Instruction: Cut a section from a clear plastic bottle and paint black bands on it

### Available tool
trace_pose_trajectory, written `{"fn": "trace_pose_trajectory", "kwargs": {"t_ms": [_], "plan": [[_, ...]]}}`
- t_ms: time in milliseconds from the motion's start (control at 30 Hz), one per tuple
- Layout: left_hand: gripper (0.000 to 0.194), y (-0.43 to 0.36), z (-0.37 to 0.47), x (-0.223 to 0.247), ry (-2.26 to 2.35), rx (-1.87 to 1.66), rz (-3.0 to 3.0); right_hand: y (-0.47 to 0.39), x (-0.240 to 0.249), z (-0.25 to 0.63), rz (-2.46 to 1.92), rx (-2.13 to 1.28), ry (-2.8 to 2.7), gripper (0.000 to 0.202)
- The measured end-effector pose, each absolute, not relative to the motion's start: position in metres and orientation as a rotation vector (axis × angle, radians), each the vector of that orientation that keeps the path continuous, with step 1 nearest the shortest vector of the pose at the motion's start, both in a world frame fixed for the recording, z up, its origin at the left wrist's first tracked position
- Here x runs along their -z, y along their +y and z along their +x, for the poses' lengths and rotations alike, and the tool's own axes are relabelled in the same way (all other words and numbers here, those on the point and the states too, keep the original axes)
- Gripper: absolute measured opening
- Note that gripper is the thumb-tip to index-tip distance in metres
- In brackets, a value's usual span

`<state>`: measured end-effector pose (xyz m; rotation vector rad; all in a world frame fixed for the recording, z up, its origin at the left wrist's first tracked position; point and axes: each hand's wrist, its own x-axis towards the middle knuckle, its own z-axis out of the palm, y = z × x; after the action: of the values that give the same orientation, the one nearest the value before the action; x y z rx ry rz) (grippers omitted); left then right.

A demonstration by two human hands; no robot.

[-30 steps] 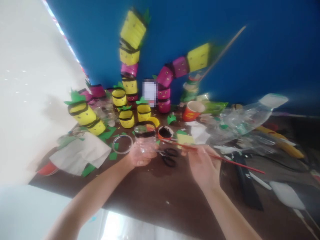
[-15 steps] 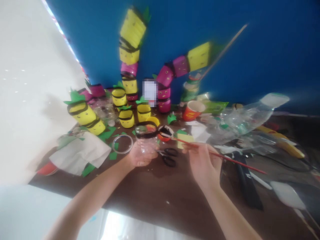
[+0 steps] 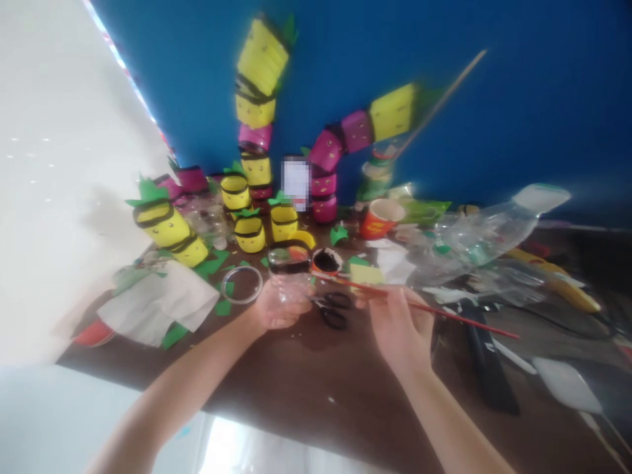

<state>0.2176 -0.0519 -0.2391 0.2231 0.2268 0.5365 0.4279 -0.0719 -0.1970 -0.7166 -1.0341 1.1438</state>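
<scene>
My left hand (image 3: 276,309) is closed around a clear plastic cup (image 3: 291,284) that looks like the cut end of a bottle. A black band (image 3: 290,268) runs round its upper edge. My right hand (image 3: 402,326) grips a paintbrush (image 3: 469,320) by its red handle. The brush points left, with its tip close to the cup's right side; the bristles are blurred. Just behind the brush sits a small paint cup (image 3: 326,271) with black paint inside. Black-handled scissors (image 3: 334,325) lie on the table between my hands.
Yellow bottle crafts (image 3: 162,227) and magenta ones (image 3: 324,209) stand at the back and left. An orange paper cup (image 3: 375,227), plastic bottle (image 3: 498,230) and black glue-gun-like tool (image 3: 486,368) are on the right. White cloth (image 3: 168,299) and a clear ring (image 3: 242,301) lie left.
The brush tip has moved from over the paint cup down and left toward the clear cup. My right hand has shifted slightly left. My left hand has stayed almost still.
</scene>
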Motion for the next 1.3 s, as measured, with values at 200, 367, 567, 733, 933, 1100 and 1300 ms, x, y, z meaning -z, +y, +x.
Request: {"fn": "trace_pose_trajectory", "kwargs": {"t_ms": [200,367,567,733,933,1100,1300], "plan": [[0.039,-0.052,0.22,0.235,0.299,-0.622,0.208,-0.07,0.194,0.431,-0.709,-1.113,-1.009,0.017],[0.041,-0.052,0.222,0.234,0.355,-0.668,0.186,-0.074,0.199,0.434,-0.64,-1.172,-1.148,0.009],[0.043,-0.051,0.223,0.238,0.321,-0.664,0.263,-0.076,0.21,0.438,-0.65,-1.162,-1.242,0.011],[0.041,-0.05,0.222,0.242,0.282,-0.611,0.304,-0.076,0.21,0.437,-0.664,-1.153,-1.257,0.012],[0.043,-0.049,0.222,0.238,0.319,-0.637,0.282,-0.075,0.209,0.436,-0.715,-1.13,-1.215,0.011],[0.045,-0.049,0.222,0.237,0.298,-0.619,0.273,-0.074,0.206,0.438,-0.728,-1.089,-1.185,0.01],[0.044,-0.05,0.222,0.238,0.295,-0.645,0.262,-0.075,0.207,0.438,-0.687,-1.098,-1.239,0.011]]}}
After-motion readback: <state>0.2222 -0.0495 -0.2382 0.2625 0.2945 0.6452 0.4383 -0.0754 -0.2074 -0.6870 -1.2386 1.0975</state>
